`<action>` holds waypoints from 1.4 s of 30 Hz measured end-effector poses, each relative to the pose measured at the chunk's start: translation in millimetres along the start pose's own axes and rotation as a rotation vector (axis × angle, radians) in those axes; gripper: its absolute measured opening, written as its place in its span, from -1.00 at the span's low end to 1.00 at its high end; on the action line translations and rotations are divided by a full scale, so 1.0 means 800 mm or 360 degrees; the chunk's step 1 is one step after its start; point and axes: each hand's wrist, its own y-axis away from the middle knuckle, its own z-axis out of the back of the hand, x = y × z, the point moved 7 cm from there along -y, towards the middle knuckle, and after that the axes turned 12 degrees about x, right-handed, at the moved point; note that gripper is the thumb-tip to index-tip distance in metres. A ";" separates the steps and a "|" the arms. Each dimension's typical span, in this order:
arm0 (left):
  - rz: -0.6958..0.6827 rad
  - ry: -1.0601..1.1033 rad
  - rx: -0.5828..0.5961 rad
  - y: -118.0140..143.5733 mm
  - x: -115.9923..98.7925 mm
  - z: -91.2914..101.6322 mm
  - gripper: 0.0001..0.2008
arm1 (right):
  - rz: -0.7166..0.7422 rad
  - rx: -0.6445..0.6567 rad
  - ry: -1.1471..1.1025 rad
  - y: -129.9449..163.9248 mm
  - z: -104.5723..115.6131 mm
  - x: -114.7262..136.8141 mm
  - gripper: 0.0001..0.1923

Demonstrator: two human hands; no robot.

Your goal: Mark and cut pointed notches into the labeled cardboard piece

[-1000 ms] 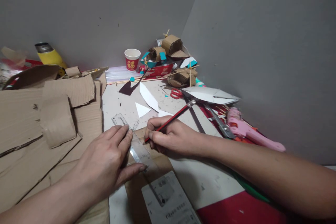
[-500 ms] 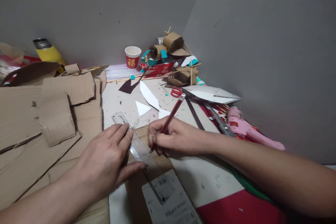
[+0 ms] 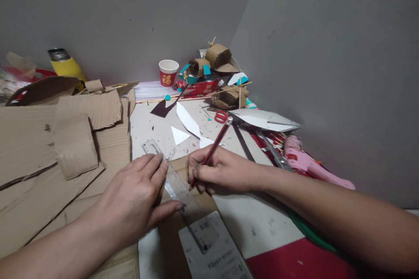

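- Left hand [image 3: 137,196]: we log it palm-down, fingers spread flat on a clear plastic ruler [image 3: 170,176], pinning it to a brown cardboard piece [image 3: 183,209]; nothing gripped, only pressed.
- Right hand [image 3: 219,172]: we log it curled closed around a red-and-black pencil [image 3: 212,148], the tip down at the ruler's right edge, the shaft tilting up and away to the right; the exact point of contact is hidden by the fingers, so we cannot tell whether it touches the card.
- Ruler: lies diagonally, far end towards the upper left, near end under the left thumb.
- Tabletop [image 3: 153,128]: pale, speckled, strewn with white paper triangles [image 3: 179,134].
- Left side: large corrugated cardboard sheets [image 3: 49,148] overlapping, close against the left hand.
- Right side: red-handled scissors [image 3: 221,116], a pink glue gun [image 3: 310,163] and a white folded sheet [image 3: 262,118], near the right forearm.
- Far corner: a red-and-white paper cup [image 3: 168,73] and small cardboard models [image 3: 216,67] against grey walls [image 3: 327,52].
- Open room: a bare strip of tabletop beyond the ruler, between cardboard and scissors.
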 end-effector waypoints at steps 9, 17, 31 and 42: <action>0.0016 0.0085 0.0156 0.008 0.006 0.004 -0.42 | 0.0283 -0.0401 -0.0296 0.004 0.029 0.000 -0.90; -0.0034 0.0240 0.0314 0.004 0.022 -0.008 -0.37 | 0.0356 -0.0425 -0.0242 0.004 0.030 0.003 -0.85; 0.0011 0.0595 0.0206 0.004 0.035 0.000 -0.66 | 0.0496 -0.0456 -0.0206 0.005 0.034 0.004 -0.86; 0.0106 0.0438 0.0273 0.000 0.043 0.001 -0.65 | 0.0485 -0.0486 -0.0129 0.006 0.035 0.007 -0.72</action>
